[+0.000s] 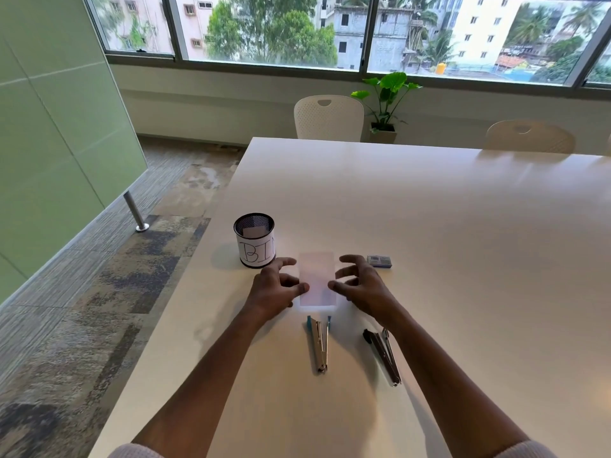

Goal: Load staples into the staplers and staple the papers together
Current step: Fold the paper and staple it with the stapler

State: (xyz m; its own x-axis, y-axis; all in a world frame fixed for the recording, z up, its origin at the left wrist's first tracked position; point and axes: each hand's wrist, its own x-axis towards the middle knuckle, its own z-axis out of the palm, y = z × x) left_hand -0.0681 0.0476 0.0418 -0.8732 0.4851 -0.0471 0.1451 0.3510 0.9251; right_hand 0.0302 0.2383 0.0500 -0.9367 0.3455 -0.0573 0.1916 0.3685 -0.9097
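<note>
Lying flat on table (429,226), pale pinkish rectangular papers (316,276)

1 wide-angle camera, worn on the person's head, looks forward and down along the white table (429,209), close over its near end, facing the windows (264,28) across the room.

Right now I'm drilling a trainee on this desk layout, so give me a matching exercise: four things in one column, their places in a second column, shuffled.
Things:
1. bin
2. paper
3. staple box
4. blue stapler

Places:
A. just right of the right hand
B. left of the left hand, a little beyond it
C. on the paper's near side, opened in a V
D. between the two hands

Pairs: 1-B; 2-D; 3-A; 4-C
</note>
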